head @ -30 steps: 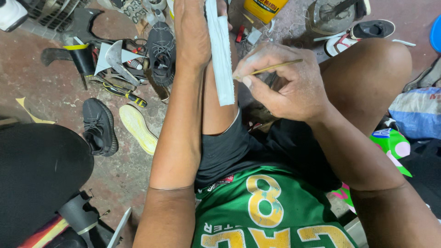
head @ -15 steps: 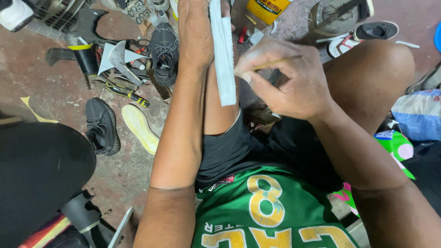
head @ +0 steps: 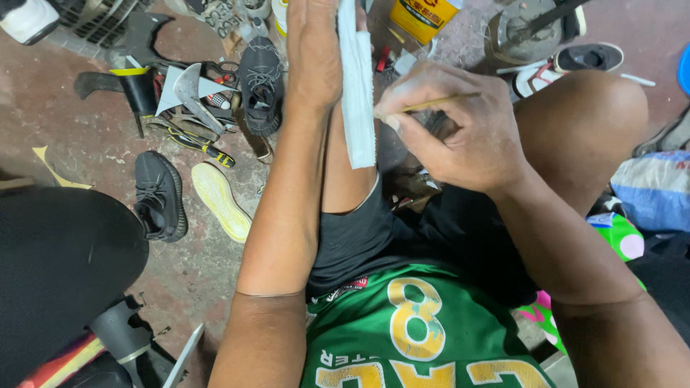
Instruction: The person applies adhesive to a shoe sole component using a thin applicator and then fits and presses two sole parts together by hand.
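My left hand (head: 314,54) grips a white shoe sole (head: 356,93) held on edge, its lower end resting against my left knee. My right hand (head: 460,126) pinches a thin wooden brush stick (head: 438,103) whose tip, hidden behind my fingers, points at the sole's right edge. The sole's upper end runs out of the top of the frame. I sit on the ground in a green jersey and black shorts.
Left on the reddish floor lie a black sneaker (head: 160,195), a pale yellow insole (head: 219,201), another black sneaker (head: 260,82) and a heap of hand tools (head: 187,108). A yellow can (head: 424,18) and a round metal stand (head: 528,32) are ahead; a black seat (head: 61,266) is lower left.
My right hand has rolled slightly so the stick shows again above the fingers and sits a little nearer the sole's edge. My left hand and the sole have stayed put.
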